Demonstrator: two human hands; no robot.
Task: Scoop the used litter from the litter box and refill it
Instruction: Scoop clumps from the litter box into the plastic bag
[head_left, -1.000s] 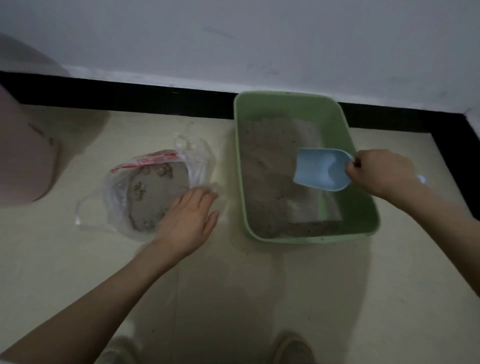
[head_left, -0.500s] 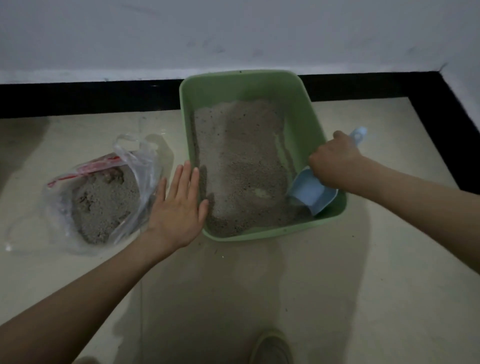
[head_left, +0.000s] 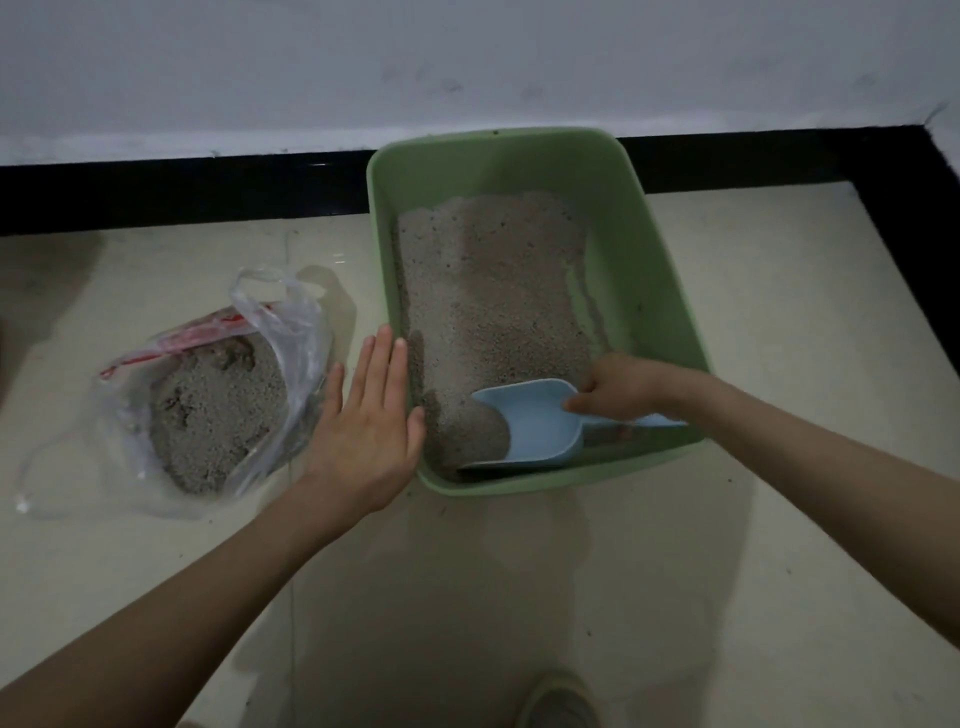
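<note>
A green litter box (head_left: 670, 270) stands on the floor against the wall, with grey litter (head_left: 493, 296) spread over its left and middle. My right hand (head_left: 626, 387) grips the handle of a light blue scoop (head_left: 535, 423), which lies low in the box's near end with its mouth pushed into the litter toward the left. My left hand (head_left: 371, 421) lies flat with straight fingers against the box's left outer wall. A clear plastic bag (head_left: 218, 395) with red print sits open on the floor to the left, holding a heap of grey litter.
The pale tiled floor (head_left: 779, 364) is edged by a black skirting strip (head_left: 182, 192) under a white wall. The toe of a shoe (head_left: 558, 701) shows at the bottom edge, below the box.
The scoop has swung from the box's right near corner to the near end and pushed left into the litter. My left hand stays flat at the box's left side.
</note>
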